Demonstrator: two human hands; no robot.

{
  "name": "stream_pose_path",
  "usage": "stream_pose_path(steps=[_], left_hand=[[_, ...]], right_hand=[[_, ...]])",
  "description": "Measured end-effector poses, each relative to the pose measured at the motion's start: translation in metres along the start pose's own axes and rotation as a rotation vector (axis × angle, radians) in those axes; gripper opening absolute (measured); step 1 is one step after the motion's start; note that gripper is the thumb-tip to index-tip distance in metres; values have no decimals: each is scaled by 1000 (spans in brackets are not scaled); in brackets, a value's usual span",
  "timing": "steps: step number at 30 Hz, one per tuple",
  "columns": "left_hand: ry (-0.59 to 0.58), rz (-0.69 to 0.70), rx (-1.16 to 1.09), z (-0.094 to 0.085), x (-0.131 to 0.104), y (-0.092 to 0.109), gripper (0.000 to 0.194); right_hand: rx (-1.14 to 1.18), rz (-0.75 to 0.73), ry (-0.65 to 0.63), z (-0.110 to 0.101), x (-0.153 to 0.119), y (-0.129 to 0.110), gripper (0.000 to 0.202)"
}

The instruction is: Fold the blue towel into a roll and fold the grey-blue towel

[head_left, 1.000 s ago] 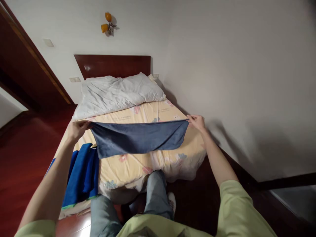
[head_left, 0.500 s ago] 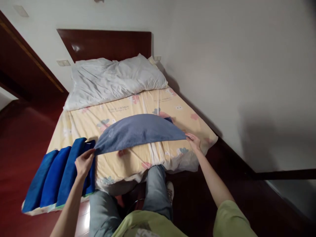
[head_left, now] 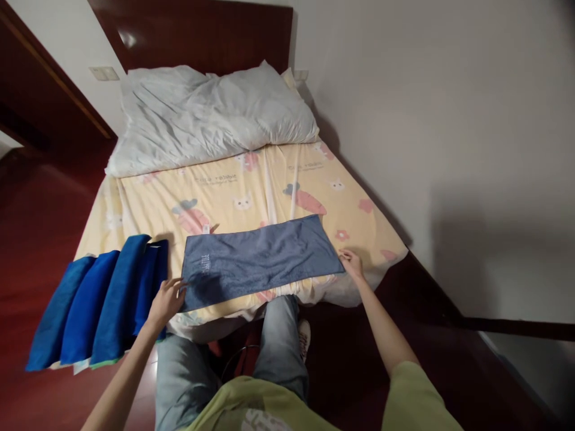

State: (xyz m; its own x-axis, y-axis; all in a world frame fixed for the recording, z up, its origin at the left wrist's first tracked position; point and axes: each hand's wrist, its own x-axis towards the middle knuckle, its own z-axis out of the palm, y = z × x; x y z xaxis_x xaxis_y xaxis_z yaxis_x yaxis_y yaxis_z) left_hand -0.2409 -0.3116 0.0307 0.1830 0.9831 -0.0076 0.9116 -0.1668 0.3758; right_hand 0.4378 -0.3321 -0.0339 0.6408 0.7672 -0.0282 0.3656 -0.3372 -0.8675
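A grey-blue towel lies spread flat across the foot of the bed, on a yellow sheet printed with cats and carrots. My left hand pinches the towel's near left corner at the mattress edge. My right hand holds the near right corner, fingers pressed on the sheet. Both arms reach forward from pale green sleeves.
A bright blue folded blanket hangs over the bed's left front corner, just left of my left hand. A crumpled white duvet lies against the dark wooden headboard. A white wall runs along the right; dark red floor surrounds the bed.
The towel was held stretched in the air, then swung down and now lies flat on the sheet. Both hands came down to the mattress edge with its corners.
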Motion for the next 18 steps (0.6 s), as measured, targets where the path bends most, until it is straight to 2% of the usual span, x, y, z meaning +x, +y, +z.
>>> stream_pose_path(steps=[2, 4, 7, 10, 12, 14, 18], left_hand=[[6, 33, -10, -2, 32, 1, 33], [2, 10, -35, -3, 71, -1, 35], [10, -86, -53, 0, 128, -11, 40], [8, -203, -64, 9, 175, -23, 46], [-29, -272, -92, 16, 197, -30, 49], [-86, -281, -114, 22, 212, -36, 46], [-192, -249, -45, 26, 225, -48, 35]], right_hand=[[-16, -13, -2, 14, 22, -6, 29], [-34, -24, -15, 32, 46, -14, 31], [-82, -40, -41, 62, 85, -28, 29], [-145, -53, -85, 89, 122, -38, 29], [-192, -77, -127, 105, 142, -40, 31], [-243, -102, -163, 117, 158, -40, 32], [-306, -137, -203, 131, 180, -39, 23]])
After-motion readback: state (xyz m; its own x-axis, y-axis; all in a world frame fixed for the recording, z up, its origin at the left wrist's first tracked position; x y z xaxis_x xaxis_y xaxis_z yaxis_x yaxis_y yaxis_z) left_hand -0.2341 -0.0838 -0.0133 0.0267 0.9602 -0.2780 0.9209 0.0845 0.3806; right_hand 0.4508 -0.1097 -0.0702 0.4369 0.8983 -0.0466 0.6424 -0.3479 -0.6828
